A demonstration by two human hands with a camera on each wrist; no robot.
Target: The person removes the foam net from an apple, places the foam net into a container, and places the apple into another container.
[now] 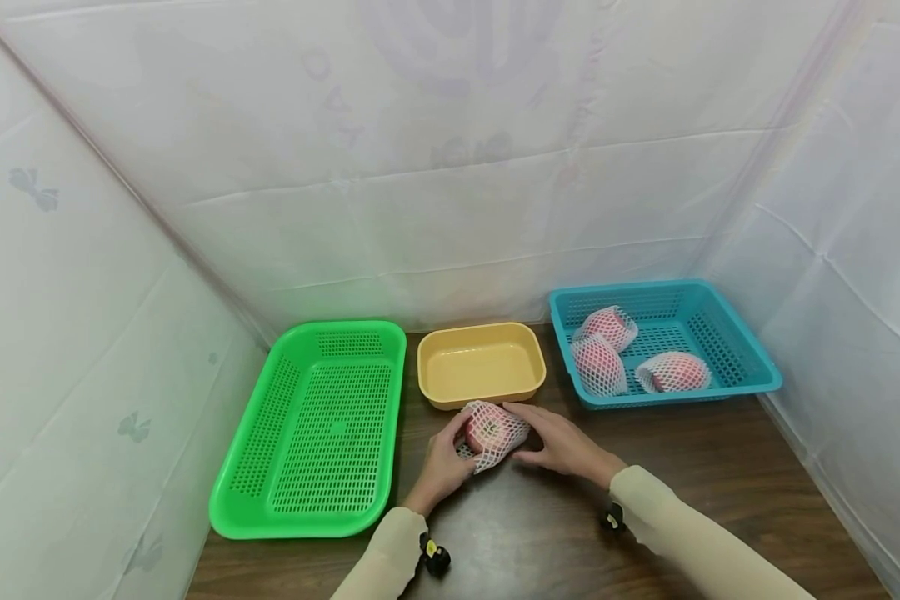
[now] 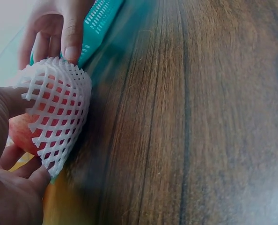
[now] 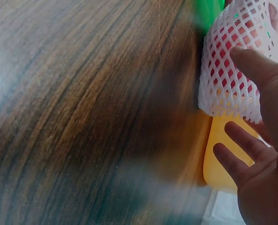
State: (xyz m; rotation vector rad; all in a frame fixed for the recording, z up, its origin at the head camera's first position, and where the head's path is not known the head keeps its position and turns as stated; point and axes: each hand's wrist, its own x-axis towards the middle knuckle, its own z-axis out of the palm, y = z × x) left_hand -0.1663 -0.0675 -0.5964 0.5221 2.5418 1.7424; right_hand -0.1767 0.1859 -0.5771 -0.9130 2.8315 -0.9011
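A red apple (image 1: 486,431) sits partly inside a white foam net (image 2: 66,105) in front of the yellow tray. My left hand (image 1: 447,462) grips the apple and the net's open edge, thumb on the near side and fingers on the far side. Bare red skin shows at that edge in the left wrist view. My right hand (image 1: 562,442) holds the net's other end between thumb and forefinger. In the right wrist view its thumb (image 3: 256,65) lies across the mesh, while two other fingers are spread away from it. The forefinger is mostly hidden behind the net.
A green basket (image 1: 393,433) stands at the left, with a yellow tray (image 1: 480,371) behind my hands. At the back right, a blue basket (image 1: 742,342) contains three netted apples (image 1: 675,372). White sheeting (image 1: 450,208) closes off the back and sides of the wooden table (image 1: 540,542).
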